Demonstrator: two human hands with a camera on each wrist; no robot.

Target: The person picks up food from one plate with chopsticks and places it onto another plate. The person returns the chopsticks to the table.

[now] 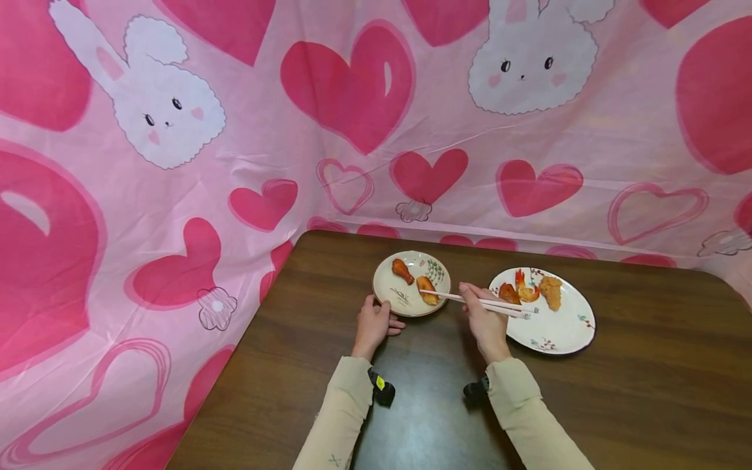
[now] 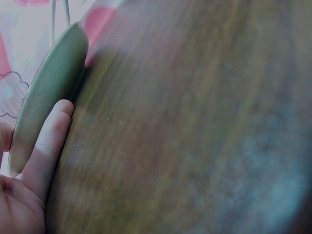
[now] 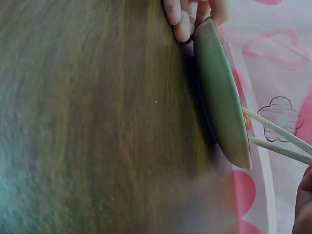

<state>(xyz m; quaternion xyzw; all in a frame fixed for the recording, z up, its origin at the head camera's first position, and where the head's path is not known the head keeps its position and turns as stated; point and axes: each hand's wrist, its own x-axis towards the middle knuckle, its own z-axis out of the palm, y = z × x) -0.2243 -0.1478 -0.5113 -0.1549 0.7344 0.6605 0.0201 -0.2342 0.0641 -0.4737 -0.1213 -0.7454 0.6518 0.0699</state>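
Note:
My left hand (image 1: 373,321) holds the near left rim of a small round plate (image 1: 386,294), thumb at the rim and fingers low along its outer side. The left wrist view shows a finger (image 2: 51,131) against the plate's green underside (image 2: 53,73). On that plate lie a chicken drumstick (image 1: 402,270) and a golden-brown piece that looks like a chicken wing (image 1: 426,287). With my right hand (image 1: 486,326) I grip a pair of white chopsticks (image 1: 455,297). Their tips meet the wing piece, which overlaps the plate in the head view.
To the right sits a larger oval white plate (image 1: 564,333), carrying a shrimp (image 1: 527,287), a fried breaded piece (image 1: 551,292) and a reddish-brown piece (image 1: 508,294). Both plates stand on a brown wooden table (image 1: 652,365). Pink heart-patterned cloth (image 1: 435,130) hangs behind and at the left.

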